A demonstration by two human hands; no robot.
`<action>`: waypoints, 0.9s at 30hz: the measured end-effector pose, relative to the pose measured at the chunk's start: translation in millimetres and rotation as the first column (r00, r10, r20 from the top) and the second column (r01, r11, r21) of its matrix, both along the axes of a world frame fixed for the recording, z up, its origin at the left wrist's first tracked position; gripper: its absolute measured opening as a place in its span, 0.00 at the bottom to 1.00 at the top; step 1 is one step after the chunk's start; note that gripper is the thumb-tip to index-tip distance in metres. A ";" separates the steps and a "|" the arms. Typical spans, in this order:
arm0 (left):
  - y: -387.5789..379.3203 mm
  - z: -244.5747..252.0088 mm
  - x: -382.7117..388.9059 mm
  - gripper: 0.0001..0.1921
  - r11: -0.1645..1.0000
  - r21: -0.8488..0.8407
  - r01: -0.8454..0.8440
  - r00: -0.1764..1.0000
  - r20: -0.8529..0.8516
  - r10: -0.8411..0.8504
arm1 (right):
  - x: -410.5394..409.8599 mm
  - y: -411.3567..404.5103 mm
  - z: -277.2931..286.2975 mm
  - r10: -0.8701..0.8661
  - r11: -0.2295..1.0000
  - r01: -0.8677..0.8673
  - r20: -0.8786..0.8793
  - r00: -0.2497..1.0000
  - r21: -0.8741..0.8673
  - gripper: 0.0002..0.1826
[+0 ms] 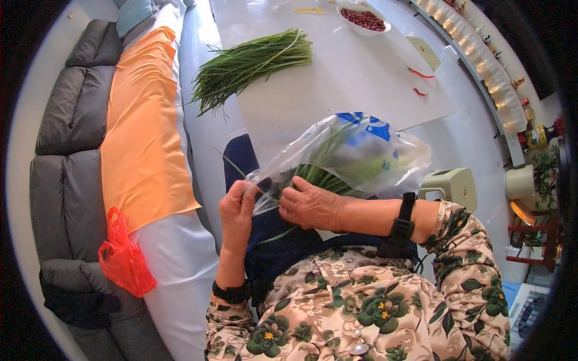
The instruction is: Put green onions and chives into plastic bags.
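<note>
A clear plastic bag with blue print lies across my lap, with long green garlic chives inside it. My left hand pinches the gathered rim of the bag at its left end. A single thin stalk sticks out past that hand. At the bag's mouth, my right hand has its fingers curled against the chives; its fingertips are partly hidden. Another loose stalk lies below the hands on dark blue cloth.
A big bunch of garlic chives overhangs the left edge of the white table. Farther back sits a bowl of dark red beans. Red chillies lie at the right. A red plastic bag rests on the sofa.
</note>
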State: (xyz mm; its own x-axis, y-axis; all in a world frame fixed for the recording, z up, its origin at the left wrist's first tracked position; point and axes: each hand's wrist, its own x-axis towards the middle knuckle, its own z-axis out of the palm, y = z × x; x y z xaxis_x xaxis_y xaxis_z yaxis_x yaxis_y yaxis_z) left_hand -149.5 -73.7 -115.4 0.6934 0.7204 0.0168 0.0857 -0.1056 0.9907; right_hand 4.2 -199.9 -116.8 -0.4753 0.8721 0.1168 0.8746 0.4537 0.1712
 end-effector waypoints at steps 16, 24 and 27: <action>22.3 12.5 28.9 0.11 0.970 -0.244 0.018 0.991 0.136 0.016 | -8.2 -8.3 0.7 -0.046 0.991 0.051 0.045 0.998 -0.120 0.28; 31.7 -0.8 28.9 0.11 0.972 -0.233 -0.024 0.993 0.106 0.050 | -19.6 -2.2 5.7 -0.308 0.919 0.294 -0.012 0.951 -0.265 0.30; 24.0 12.1 31.3 0.12 0.976 -0.216 -0.019 0.993 0.107 0.042 | -22.8 1.6 2.6 -0.429 0.870 0.393 -0.065 0.901 -0.299 0.27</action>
State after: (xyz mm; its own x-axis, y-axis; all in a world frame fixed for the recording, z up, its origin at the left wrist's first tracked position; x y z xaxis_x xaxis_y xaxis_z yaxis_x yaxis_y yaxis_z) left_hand -118.1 -49.7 -103.4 0.6735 0.7363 -0.0650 -0.0251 0.1107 0.9935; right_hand -18.7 -198.3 -114.3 -0.0643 0.9908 -0.1192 0.9977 0.0612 -0.0294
